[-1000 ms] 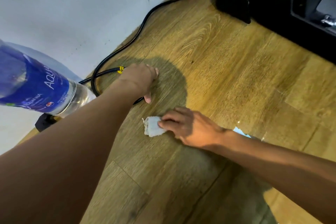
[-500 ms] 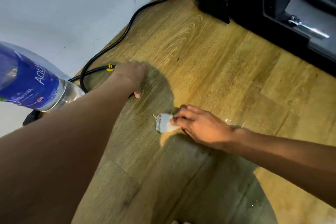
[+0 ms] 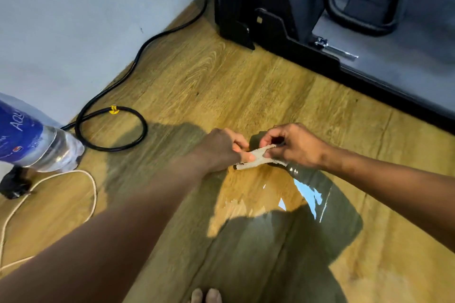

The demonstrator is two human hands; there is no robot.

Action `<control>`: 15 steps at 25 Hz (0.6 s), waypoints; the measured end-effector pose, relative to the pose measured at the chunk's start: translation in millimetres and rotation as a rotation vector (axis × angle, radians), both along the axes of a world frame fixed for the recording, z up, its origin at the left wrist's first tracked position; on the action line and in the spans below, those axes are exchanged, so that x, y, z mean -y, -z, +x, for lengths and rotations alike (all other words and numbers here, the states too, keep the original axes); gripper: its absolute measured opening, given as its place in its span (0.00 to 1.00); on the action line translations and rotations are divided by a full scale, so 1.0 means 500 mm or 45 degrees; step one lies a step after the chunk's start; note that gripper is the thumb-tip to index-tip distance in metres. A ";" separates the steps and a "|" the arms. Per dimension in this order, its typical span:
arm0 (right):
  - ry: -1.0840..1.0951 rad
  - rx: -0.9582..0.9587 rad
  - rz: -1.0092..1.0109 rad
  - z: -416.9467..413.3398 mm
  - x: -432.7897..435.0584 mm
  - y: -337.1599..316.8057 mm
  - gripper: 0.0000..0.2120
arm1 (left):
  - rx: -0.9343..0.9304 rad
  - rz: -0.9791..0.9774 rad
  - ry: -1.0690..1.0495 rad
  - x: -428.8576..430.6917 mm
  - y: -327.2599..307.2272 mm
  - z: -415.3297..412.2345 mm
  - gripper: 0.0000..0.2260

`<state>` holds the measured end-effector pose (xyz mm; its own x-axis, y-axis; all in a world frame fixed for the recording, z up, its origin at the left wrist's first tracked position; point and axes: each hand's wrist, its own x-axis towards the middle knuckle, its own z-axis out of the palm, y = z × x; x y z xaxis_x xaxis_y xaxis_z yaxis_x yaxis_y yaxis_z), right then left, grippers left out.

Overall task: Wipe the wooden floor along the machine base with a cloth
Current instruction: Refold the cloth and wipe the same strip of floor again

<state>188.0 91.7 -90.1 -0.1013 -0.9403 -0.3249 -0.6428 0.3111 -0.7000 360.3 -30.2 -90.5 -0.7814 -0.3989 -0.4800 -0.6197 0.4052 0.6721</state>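
**Small scrap, big puddle**

The cloth (image 3: 256, 158) sits just off centre toward 4 o'clock, a thin, pale, frayed strip stretched between two hands. The left hand (image 3: 221, 149) pinches one end with its fingers curled, and the right hand (image 3: 293, 145) pinches the other. Can't tell if it touches the wooden floor (image 3: 197, 81). At its 5 o'clock a glossy puddle (image 3: 307, 194) gleams on the grained planks. That's likely too much for this scrap, so it could just smear. The hard black machine base (image 3: 283, 32) stands at 1 o'clock, and a rubbery black cable (image 3: 110, 128) loops at 9. Water creeping that way is the worry.
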 end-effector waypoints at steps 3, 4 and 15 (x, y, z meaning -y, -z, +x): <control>0.199 0.237 0.009 -0.037 -0.017 0.015 0.04 | 0.072 -0.178 0.089 0.006 0.012 -0.012 0.14; 0.240 0.305 0.005 -0.047 -0.019 0.018 0.04 | 0.045 -0.236 0.061 0.001 0.013 -0.020 0.10; -0.062 -0.347 -0.205 -0.086 -0.051 0.051 0.04 | 0.045 -0.347 0.046 -0.022 0.023 -0.056 0.06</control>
<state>145.1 117.5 -115.7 -0.1176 -0.9833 -0.1389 -0.8248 0.1746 -0.5378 332.1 -19.1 -101.9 -0.7822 -0.4890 -0.3861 -0.6226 0.5905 0.5135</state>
